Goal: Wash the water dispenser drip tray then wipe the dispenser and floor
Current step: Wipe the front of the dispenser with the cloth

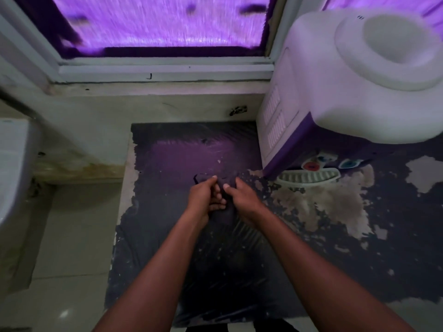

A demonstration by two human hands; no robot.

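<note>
Head view. A dark cloth (221,188) is gripped between both hands over the dark floor mat (191,248): L hand (206,200) w/ fingers curled round it, R hand (242,200) w/ thumb and fingers pinched on it. The white-and-purple water dispenser (347,92) is seen at upper right, w/ no bottle on top. Its white slotted drip tray (309,177) is seated at the dispenser front, below the red and blue taps (311,166). Peeled patches are shown on the mat nr the tray.
</note>
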